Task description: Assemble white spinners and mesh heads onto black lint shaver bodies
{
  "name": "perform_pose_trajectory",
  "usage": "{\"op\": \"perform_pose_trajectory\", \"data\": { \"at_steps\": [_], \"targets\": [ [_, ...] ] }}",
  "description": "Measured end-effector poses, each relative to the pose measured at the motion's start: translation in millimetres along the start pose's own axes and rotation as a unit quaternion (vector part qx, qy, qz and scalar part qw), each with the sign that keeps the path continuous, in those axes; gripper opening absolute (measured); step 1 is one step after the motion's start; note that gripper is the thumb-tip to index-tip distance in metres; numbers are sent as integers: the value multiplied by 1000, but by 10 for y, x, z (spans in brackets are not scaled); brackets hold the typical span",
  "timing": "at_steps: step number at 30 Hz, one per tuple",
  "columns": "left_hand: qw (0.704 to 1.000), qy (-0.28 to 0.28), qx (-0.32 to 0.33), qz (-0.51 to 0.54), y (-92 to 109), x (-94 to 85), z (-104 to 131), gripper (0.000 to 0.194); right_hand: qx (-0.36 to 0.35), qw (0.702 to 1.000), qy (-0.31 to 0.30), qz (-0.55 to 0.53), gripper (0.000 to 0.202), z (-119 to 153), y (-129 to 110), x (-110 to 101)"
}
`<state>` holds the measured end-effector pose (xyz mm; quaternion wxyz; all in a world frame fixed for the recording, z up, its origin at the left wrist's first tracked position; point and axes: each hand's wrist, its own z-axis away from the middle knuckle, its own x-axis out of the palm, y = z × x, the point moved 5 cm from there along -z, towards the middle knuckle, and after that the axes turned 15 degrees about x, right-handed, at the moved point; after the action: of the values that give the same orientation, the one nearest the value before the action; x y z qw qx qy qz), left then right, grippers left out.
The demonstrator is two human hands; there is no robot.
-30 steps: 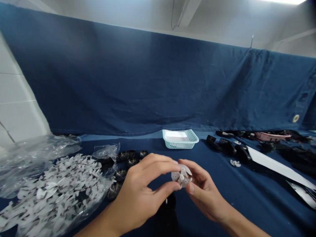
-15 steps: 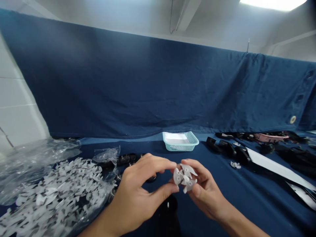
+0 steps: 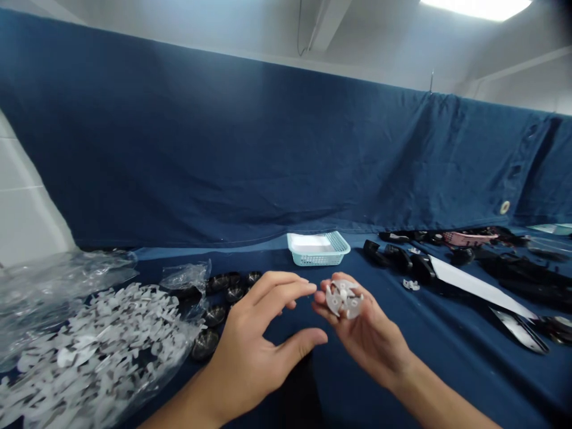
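Observation:
My right hand [image 3: 364, 333] is turned palm up and holds a round cluster of white plastic pieces [image 3: 344, 299] on its fingers. My left hand [image 3: 263, 333] is just to the left, thumb and fingers apart, with nothing between them and not touching the cluster. A large heap of loose white plastic pieces [image 3: 102, 351] lies on clear plastic film at the left. Several round black parts [image 3: 214, 316] rest between that heap and my left hand.
A light blue basket [image 3: 319, 257] with something white inside stands at the back middle. At the right lie black parts [image 3: 397, 256], a small white piece [image 3: 410, 285], a long white strip [image 3: 478, 286] and a pink basket [image 3: 469, 238]. A blue curtain [image 3: 268, 149] hangs behind.
My left fingers have let go of the white cluster and spread apart. My right hand has turned more palm up, with the cluster lying flatter on it. The view has shifted slightly right.

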<state>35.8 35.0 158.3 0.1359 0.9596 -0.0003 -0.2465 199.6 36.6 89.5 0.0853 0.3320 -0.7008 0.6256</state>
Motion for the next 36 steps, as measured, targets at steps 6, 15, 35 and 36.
{"op": "perform_pose_trajectory", "data": {
  "at_steps": [6,15,35,36],
  "targets": [
    [997,-42,-71,-6,-191,110,375,28,47,959,65,271,38,-5,-87,-289],
    [957,-143,-251,8,-667,616,1407,67,101,806,-33,583,39,-185,86,-119],
    [928,-87,-346,105,-765,714,1551,76,171,746,-151,626,43,-351,412,-152],
    [927,-87,-350,106,-769,714,1553,76,169,742,-147,631,43,-359,418,-148]
  ]
}}
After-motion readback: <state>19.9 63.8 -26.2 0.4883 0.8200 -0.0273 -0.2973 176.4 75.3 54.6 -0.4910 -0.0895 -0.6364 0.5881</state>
